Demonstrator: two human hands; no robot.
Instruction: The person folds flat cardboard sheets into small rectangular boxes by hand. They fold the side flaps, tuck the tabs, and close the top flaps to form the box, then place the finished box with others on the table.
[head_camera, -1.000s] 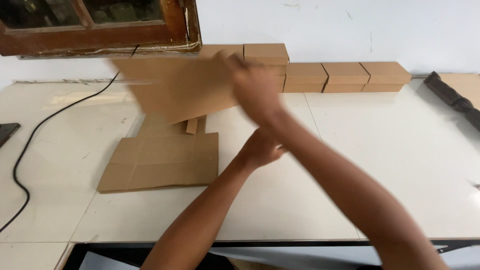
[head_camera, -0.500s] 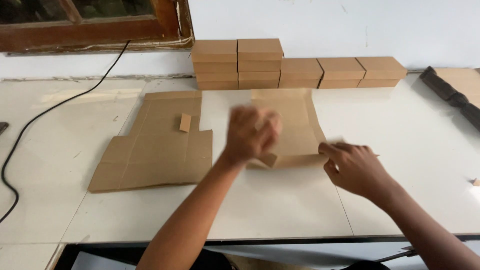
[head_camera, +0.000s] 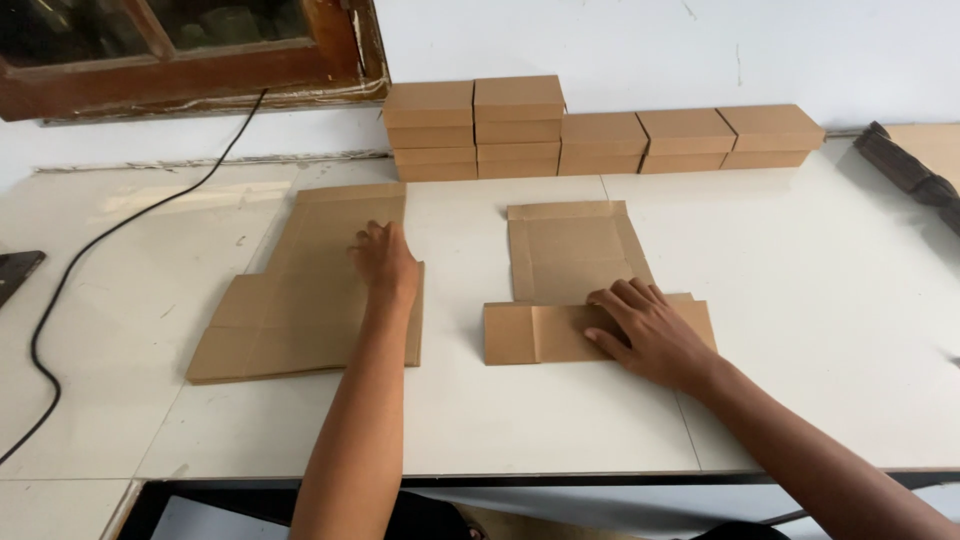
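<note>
Black cable ran down the far left of the white table. My left hand lay flat, fingers loosely together, on the right edge of the stack of flat cardboard blanks. Single flat blank sat right of it, long axis running away from me; my right hand, fingers spread, pressed its near flap and was nearer. Plain brown folded boxes, no labels legible, lined the back wall.

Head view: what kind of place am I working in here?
Probably a small box-making workbench: a white table, folded cardboard boxes stacked along the wall, flat cardboard blanks under the left hand and right hand.
</note>
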